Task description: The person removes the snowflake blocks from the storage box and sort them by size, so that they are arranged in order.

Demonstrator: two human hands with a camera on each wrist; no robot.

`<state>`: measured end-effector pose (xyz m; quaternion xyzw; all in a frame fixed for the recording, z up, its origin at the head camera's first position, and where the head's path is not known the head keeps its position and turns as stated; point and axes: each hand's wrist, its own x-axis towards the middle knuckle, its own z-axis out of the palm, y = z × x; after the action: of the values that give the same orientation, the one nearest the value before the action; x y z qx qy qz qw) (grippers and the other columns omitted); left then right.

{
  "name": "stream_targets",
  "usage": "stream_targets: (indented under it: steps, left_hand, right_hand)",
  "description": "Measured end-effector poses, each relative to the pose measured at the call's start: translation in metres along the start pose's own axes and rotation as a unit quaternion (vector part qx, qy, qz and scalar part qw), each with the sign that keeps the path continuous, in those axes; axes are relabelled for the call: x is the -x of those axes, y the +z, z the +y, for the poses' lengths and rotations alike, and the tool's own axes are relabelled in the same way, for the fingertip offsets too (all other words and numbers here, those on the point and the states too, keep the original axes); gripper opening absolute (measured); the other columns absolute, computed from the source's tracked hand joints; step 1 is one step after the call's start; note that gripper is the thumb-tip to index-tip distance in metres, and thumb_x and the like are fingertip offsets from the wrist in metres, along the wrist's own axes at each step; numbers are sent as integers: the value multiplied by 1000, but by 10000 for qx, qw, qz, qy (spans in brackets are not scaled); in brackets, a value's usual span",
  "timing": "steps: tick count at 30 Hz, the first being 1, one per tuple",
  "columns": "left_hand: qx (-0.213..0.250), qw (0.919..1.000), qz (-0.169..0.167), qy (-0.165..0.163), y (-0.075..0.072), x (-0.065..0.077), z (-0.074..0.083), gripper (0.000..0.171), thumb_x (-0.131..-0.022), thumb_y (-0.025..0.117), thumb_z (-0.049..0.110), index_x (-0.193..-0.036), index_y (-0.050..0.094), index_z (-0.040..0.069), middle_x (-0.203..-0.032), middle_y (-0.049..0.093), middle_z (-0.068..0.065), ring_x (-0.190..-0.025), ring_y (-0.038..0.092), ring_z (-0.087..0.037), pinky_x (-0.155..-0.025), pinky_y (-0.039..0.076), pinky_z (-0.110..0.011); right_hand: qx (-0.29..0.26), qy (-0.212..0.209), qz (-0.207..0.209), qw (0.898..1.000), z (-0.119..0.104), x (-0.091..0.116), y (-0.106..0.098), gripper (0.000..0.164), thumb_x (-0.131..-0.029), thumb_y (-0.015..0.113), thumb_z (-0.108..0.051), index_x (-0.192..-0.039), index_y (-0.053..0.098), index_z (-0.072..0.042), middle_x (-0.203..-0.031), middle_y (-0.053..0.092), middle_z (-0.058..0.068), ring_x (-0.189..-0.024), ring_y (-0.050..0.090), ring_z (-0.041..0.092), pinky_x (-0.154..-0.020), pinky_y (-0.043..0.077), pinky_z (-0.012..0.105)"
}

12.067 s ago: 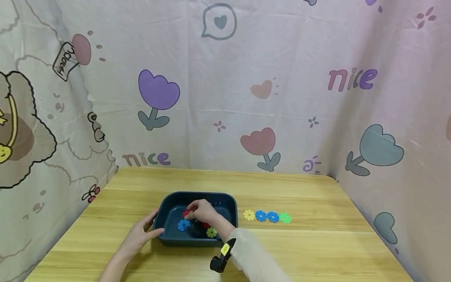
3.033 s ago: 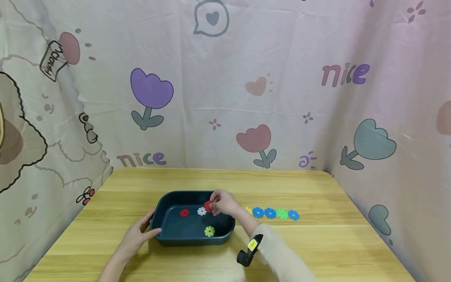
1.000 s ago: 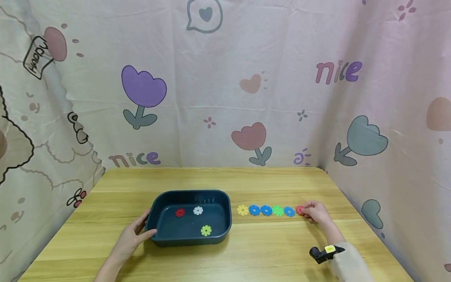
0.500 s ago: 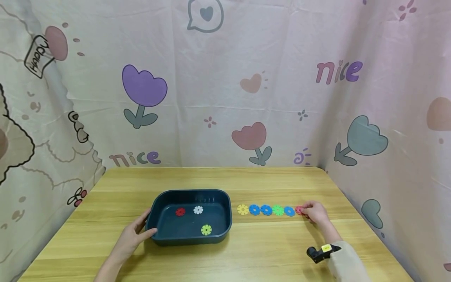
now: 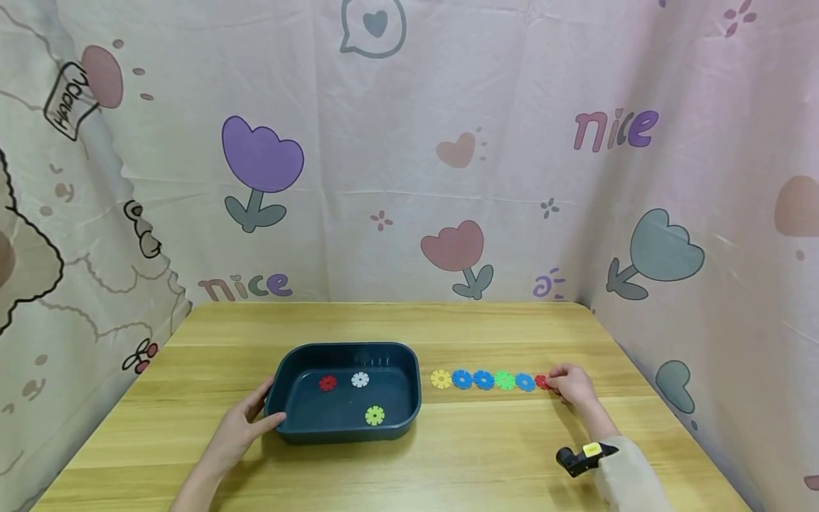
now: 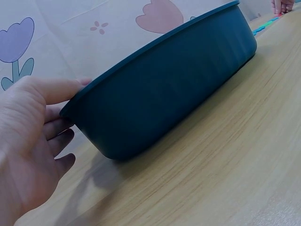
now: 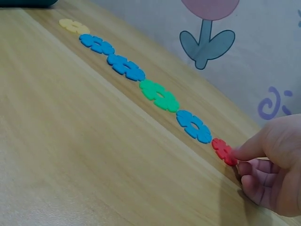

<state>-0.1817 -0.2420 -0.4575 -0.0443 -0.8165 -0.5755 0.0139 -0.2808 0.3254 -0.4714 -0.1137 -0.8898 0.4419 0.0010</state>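
Note:
My right hand pinches a red snowflake disc between thumb and fingers at the right end of a row on the table. Left of it lie a blue disc, a green disc, two more blue discs and a yellow disc. The red disc sits close beside the blue one. My left hand grips the left end of a dark blue-green basin, thumb over the rim and fingers against the outside. Inside the basin lie a red disc, a white disc and a yellow-green disc.
The wooden table ends at the back against a printed cloth, which hangs on the left and right too. A black wrist camera is strapped over the right sleeve.
Earlier my right hand took a red disc from the basin and carried it right to the row's end. Over the last second it slid the disc slightly left, nearer the blue one.

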Motion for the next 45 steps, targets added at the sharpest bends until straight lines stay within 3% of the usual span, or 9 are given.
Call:
stream_targets:
  steps: [12, 22, 32, 39, 45]
  left_hand:
    - [30, 9998, 2, -183, 0, 1, 0, 71, -89, 62, 13, -145, 22, -4, -147, 19, -29, -132, 21, -45, -82, 32, -6]
    - [125, 9999, -6, -110, 0, 0, -2, 71, -89, 61, 12, -145, 21, -4, -148, 18, -28, -132, 20, -44, -82, 30, -2]
    - [142, 9998, -32, -131, -1, -1, -1, 71, -89, 61, 13, -145, 21, -4, -148, 17, -28, -133, 18, -45, -82, 29, -3]
    - [110, 9999, -25, -113, 0, 0, 0, 71, -88, 62, 11, -144, 21, -5, -147, 17, -30, -133, 17, -46, -82, 29, -3]
    - [166, 9998, -19, -105, 0, 0, 1, 71, -88, 62, 12, -144, 22, -6, -147, 16, -30, -133, 15, -46, -82, 29, -2]
  right_hand:
    - [-271, -246, -144, 9992, -15, 8, -3, 27, -88, 56, -4, -107, 52, 15, -82, 58, 14, -67, 53, 19, -55, 47, 29]
    - [-387, -817, -483, 9947, -61, 13, 2, 31, -91, 57, -10, -113, 52, 10, -103, 60, 19, -93, 57, 30, -73, 50, 38]
    - [-640, -1474, -876, 9831, -118, 14, 27, 29, -89, 61, -10, -111, 54, 8, -99, 61, 15, -88, 59, 24, -72, 51, 35]
    - [-827, -1793, -1433, 9698, -149, 22, 53, 30, -87, 63, -6, -111, 55, 10, -92, 61, 12, -83, 58, 22, -72, 51, 40]
    - [-762, -2396, -2186, 9429, -173, 33, 76, 31, -86, 65, -7, -112, 56, 7, -93, 59, 11, -81, 58, 20, -73, 52, 39]
